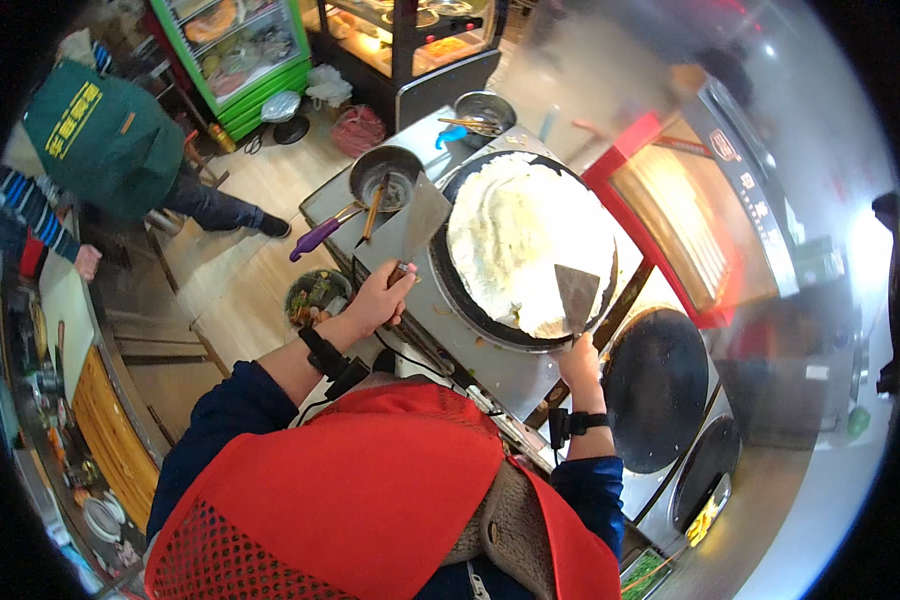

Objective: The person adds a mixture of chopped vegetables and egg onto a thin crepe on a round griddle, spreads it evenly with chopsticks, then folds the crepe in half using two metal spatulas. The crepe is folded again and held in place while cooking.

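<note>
A large pale crepe (515,240) covers most of a round black griddle (440,268) in front of me. My left hand (378,298) is closed around the handle of a metal scraper (427,215). Its wide blade points up and away, beside the griddle's left edge. In my right hand (578,362) I grip a second spatula (577,292), whose flat blade lies over the crepe's near right part. Whether that blade presses on the crepe or hovers just above it, I cannot tell.
Left of the griddle stands a pan (385,172) with a purple-handled tool (315,238); a metal bowl (484,112) sits behind. To the right are a red-framed box (670,215) and another black griddle (657,390). A person in a green apron (105,140) stands at far left.
</note>
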{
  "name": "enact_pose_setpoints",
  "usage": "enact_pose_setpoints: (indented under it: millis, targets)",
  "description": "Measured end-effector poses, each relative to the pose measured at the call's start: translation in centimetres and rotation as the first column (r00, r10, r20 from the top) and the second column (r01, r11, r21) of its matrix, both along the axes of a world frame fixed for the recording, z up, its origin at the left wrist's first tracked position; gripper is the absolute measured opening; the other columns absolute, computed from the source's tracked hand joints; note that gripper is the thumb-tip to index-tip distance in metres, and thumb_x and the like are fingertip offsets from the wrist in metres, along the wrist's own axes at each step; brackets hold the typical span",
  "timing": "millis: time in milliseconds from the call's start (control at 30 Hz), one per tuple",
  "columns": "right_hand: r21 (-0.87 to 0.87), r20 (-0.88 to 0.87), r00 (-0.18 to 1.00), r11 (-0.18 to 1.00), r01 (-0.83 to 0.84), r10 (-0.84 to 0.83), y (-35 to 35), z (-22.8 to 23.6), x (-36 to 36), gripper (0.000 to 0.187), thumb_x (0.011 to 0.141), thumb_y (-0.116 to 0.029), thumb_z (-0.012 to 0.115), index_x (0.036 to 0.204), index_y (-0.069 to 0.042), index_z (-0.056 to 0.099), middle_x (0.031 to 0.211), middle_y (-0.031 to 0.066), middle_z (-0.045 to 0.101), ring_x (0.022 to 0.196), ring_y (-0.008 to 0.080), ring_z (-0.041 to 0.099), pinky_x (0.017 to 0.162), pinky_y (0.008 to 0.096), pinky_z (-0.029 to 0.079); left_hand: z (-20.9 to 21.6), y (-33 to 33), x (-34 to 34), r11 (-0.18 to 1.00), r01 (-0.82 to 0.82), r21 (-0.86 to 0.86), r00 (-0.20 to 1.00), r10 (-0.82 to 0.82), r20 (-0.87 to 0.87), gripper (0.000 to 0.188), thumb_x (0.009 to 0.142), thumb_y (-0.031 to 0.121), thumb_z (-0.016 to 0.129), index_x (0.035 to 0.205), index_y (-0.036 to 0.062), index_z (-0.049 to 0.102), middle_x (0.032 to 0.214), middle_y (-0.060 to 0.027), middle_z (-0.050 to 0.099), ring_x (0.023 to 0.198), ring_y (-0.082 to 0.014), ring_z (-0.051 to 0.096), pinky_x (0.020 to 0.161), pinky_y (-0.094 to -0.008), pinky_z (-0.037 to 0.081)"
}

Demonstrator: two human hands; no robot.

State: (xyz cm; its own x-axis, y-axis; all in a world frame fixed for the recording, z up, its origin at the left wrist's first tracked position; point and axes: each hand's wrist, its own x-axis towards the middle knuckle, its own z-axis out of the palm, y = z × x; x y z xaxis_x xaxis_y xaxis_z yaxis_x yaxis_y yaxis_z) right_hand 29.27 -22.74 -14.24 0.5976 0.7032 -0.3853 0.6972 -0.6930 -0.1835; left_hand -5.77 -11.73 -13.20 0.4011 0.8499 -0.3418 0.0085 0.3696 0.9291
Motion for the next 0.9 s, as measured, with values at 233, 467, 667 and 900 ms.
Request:
enact_pose_setpoints:
  millis: [233, 467, 667, 900]
  targets:
    - [0.016, 0.031, 0.998, 0.998, -0.057, 0.056, 0.0, 0.5, -0.3, 0.040, 0.078, -0.015, 0.065, 0.108, 0.002, 0.044, 0.104, 0.0307, 0.059, 0.101, 0.0441, 0.056, 0.085, 0.0460, 0.046, -0.3, -1.0, -0.2, 0.999, -0.033, -0.037, 0.998, 0.035, 0.050, 0.024, 0.098, 0.022, 0.042, 0.111, 0.0020, 0.044, 0.070, -0.0011, 0.043, 0.050, -0.0072, 0.041, 0.040, -0.0231, 0.037]
    - [0.042, 0.034, 0.997, 0.997, -0.068, 0.067, 0.0, 1.0, -0.6, 0.037, 0.077, -0.014, 0.064, 0.104, 0.001, 0.043, 0.103, 0.0308, 0.059, 0.101, 0.0449, 0.056, 0.084, 0.0466, 0.046, -1.7, -0.7, -0.5, 0.995, -0.100, 0.017, 0.995, 0.100, -0.002, 0.028, 0.096, 0.021, 0.045, 0.116, 0.0006, 0.046, 0.066, -0.0014, 0.043, 0.048, -0.0087, 0.042, 0.040, -0.0253, 0.036]
    - [0.034, 0.051, 0.995, 0.995, -0.093, 0.091, 0.0, 1.0, -0.6, 0.044, 0.077, -0.021, 0.070, 0.104, 0.002, 0.043, 0.101, 0.0307, 0.060, 0.098, 0.0449, 0.057, 0.083, 0.0470, 0.047, -1.3, -1.0, -0.4, 0.999, -0.035, 0.032, 0.999, 0.034, 0.036, 0.036, 0.098, 0.020, 0.041, 0.126, -0.0017, 0.040, 0.066, -0.0003, 0.042, 0.048, -0.0070, 0.041, 0.040, -0.0234, 0.036]
    - [0.048, 0.056, 0.995, 0.995, -0.090, 0.088, -0.1, 0.6, -0.5, 0.045, 0.077, -0.023, 0.069, 0.104, 0.002, 0.044, 0.100, 0.0304, 0.060, 0.097, 0.0451, 0.058, 0.082, 0.0478, 0.047, -0.5, -1.3, -0.7, 0.999, -0.001, -0.032, 0.999, 0.002, 0.038, 0.028, 0.098, 0.019, 0.042, 0.117, -0.0002, 0.045, 0.068, -0.0002, 0.043, 0.046, -0.0066, 0.040, 0.039, -0.0230, 0.036]
